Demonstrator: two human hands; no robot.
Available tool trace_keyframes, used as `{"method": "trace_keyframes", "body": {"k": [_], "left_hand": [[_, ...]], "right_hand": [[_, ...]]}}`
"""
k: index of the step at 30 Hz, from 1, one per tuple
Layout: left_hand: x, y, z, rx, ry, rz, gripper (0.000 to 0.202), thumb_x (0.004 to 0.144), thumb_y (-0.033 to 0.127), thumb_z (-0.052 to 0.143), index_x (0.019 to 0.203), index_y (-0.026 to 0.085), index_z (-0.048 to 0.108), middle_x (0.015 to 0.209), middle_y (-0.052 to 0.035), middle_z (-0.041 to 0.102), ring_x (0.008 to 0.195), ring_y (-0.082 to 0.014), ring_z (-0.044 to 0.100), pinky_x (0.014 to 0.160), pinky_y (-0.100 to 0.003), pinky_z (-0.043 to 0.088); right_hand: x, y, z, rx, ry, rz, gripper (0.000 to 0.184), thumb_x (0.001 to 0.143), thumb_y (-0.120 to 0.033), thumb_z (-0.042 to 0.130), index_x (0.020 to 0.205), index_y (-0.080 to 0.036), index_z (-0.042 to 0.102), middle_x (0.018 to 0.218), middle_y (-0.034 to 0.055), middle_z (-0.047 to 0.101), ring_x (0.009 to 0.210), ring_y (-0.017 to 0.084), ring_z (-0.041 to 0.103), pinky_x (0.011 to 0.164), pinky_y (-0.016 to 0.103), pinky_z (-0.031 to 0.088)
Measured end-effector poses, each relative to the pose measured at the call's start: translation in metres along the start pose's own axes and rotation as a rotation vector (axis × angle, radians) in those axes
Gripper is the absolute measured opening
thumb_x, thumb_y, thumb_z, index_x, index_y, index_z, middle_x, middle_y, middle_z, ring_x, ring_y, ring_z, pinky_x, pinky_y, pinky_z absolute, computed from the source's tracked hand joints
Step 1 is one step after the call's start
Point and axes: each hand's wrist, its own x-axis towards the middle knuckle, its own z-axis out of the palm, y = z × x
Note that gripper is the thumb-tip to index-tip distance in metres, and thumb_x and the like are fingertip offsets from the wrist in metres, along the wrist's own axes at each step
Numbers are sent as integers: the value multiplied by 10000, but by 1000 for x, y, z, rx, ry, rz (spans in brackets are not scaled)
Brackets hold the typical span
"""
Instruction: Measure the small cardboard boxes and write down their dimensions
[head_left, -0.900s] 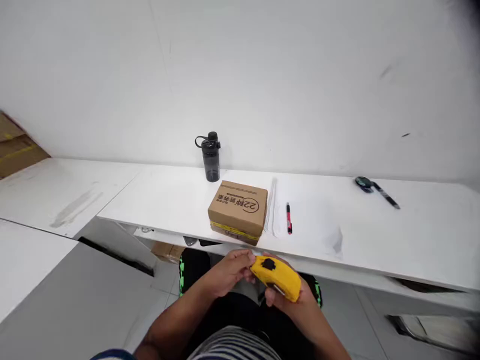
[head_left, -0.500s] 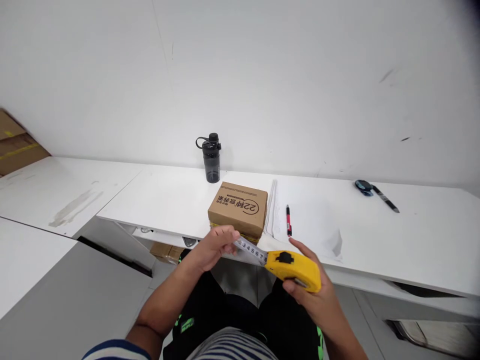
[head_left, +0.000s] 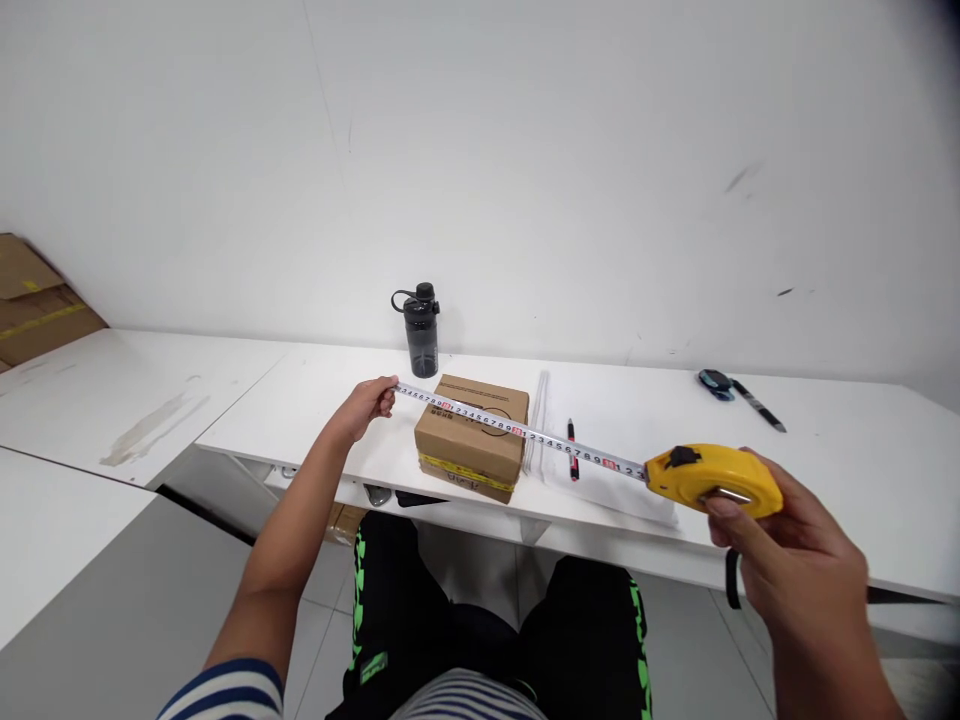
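Observation:
My right hand (head_left: 795,560) grips a yellow tape measure case (head_left: 712,480) above the white table's front edge (head_left: 675,560). Its white blade (head_left: 525,432) runs left across and above a small brown cardboard box (head_left: 471,436). My left hand (head_left: 367,405) pinches the blade's end, left of the box. The box sits near the table's front edge, printed side up, with yellow tape on its front face.
A dark water bottle (head_left: 421,329) stands behind the box by the wall. A red and black pen (head_left: 571,448) lies on a clear plastic sheet (head_left: 600,470) right of the box. A dark round tool and a black pen (head_left: 739,393) lie far right. Cardboard (head_left: 34,300) leans at left.
My hands rose from my lap and moved apart. The left pulled the blade out to the left past the box, and the right carried the case to the right.

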Motion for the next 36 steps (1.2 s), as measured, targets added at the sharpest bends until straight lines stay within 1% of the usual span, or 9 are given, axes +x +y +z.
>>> {"method": "trace_keyframes", "body": {"k": [3, 6, 9, 11, 13, 15, 21, 27, 36], "left_hand": [[6, -13, 4, 148, -5, 0, 413, 800, 493, 611, 582, 187, 441, 536, 45, 397, 513, -92, 364, 552, -245, 354], [6, -16, 12, 302, -153, 10, 480, 806, 562, 604, 557, 183, 443, 544, 40, 377, 532, -100, 347, 543, -254, 311], [4, -13, 24, 371, -360, -7, 479, 799, 624, 595, 655, 167, 581, 583, 27, 419, 555, -108, 359, 536, -255, 300], [3, -13, 33, 361, -434, -33, 487, 789, 643, 598, 760, 160, 644, 617, 18, 451, 563, -111, 377, 520, -250, 303], [2, -14, 40, 345, -431, -49, 506, 789, 658, 592, 795, 155, 649, 632, 15, 457, 562, -110, 386, 502, -244, 309], [1, -17, 44, 327, -408, -57, 515, 799, 661, 580, 805, 150, 643, 644, 11, 457, 563, -106, 387, 491, -235, 314], [-2, -22, 46, 258, -402, -52, 482, 814, 629, 586, 762, 150, 617, 615, 21, 427, 540, -96, 356, 479, -226, 293], [-3, -23, 48, 233, -377, -53, 471, 818, 619, 584, 744, 153, 595, 605, 24, 440, 539, -98, 381, 497, -226, 300], [-2, -25, 47, 240, -396, -39, 467, 837, 616, 561, 744, 158, 564, 618, 33, 424, 535, -92, 366, 504, -225, 295]], "right_hand": [[5, 0, 4, -55, -11, 1, 640, 608, -385, 868, 1217, -298, 690, 957, 19, 640, 588, 117, 490, 445, 274, 431], [12, 4, 18, -135, -68, 12, 666, 637, -424, 838, 1261, -272, 661, 1014, 34, 664, 597, 123, 514, 457, 284, 479], [18, 11, 41, -229, -227, -5, 662, 695, -465, 787, 1298, -248, 623, 1016, 41, 678, 611, 131, 555, 485, 285, 519], [18, 16, 58, -273, -387, -33, 647, 731, -487, 756, 1304, -230, 603, 984, 41, 685, 627, 141, 583, 524, 289, 541], [17, 21, 72, -299, -498, -74, 634, 761, -493, 732, 1313, -222, 580, 986, 44, 688, 663, 153, 611, 581, 297, 558], [15, 24, 79, -322, -527, -109, 627, 782, -488, 717, 1330, -229, 558, 1029, 48, 685, 714, 161, 632, 641, 301, 566], [11, 31, 78, -335, -469, -106, 626, 772, -479, 722, 1316, -220, 553, 1043, 53, 684, 784, 184, 656, 711, 324, 569], [9, 35, 78, -301, -447, -81, 623, 757, -458, 741, 1304, -226, 555, 1070, 60, 677, 791, 184, 657, 701, 328, 570], [9, 38, 77, -269, -452, -78, 633, 752, -456, 752, 1308, -229, 551, 1121, 74, 663, 835, 200, 664, 703, 333, 575]]}}
